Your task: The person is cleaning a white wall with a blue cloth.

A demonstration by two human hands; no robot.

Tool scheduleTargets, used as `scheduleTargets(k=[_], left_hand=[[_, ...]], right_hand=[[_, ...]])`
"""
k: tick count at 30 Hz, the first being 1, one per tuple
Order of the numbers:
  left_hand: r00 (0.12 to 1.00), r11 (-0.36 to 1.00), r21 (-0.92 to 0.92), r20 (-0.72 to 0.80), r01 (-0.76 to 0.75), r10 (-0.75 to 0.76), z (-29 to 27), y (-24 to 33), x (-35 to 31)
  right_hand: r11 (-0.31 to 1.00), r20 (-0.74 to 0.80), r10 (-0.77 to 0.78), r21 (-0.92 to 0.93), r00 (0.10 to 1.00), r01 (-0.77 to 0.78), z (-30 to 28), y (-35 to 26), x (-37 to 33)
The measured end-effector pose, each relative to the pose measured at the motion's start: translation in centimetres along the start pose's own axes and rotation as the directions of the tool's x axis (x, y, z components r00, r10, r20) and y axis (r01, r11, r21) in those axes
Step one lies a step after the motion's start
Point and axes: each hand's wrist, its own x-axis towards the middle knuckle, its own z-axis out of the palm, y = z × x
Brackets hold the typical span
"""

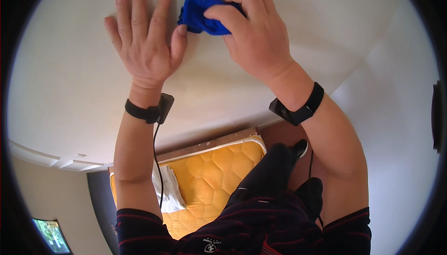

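Note:
My left hand lies flat against the pale wall, fingers spread, holding nothing. Just to its right, my right hand grips a bunched blue cloth and presses it on the wall. The cloth's lower left edge comes close to my left thumb; I cannot tell whether they touch. Some of the cloth is hidden under my right fingers and palm. Each wrist carries a black strap with a small dark box.
Below is a bed with a quilted yellow mattress, a folded white cloth on it. A reddish floor shows beside my legs. A wall corner runs down the right. Dark cables hang from the wrist boxes. A window is at lower left.

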Motion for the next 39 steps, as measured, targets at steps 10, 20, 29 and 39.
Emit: scheduleTargets(k=[10, 20, 29, 39], left_hand=[[0.968, 0.995, -0.041, -0.238, -0.091, 0.079, 2.1, -0.4, -0.1], [0.951, 0.982, 0.045, -0.246, -0.182, 0.187, 2.5, -2.5, 0.1], [0.93, 0.958, 0.065, -0.228, -0.281, 0.288, 2.6, -2.8, 0.3], [0.98, 0.989, 0.112, -0.167, -0.092, 0.11, 1.6, -0.9, 0.4]], right_hand=[[0.962, 0.196, 0.228, 0.109, 0.954, -0.252, 1.0, -3.4, -14.5], [0.863, 0.43, 0.419, 0.087, 0.8, -0.498, 2.0, -6.8, -29.1], [0.676, 0.519, 0.634, -0.012, 0.573, -0.737, 1.5, -8.3, -37.2], [0.499, 0.354, 0.791, 0.098, 0.499, -0.861, 1.1, -7.5, -31.4]])
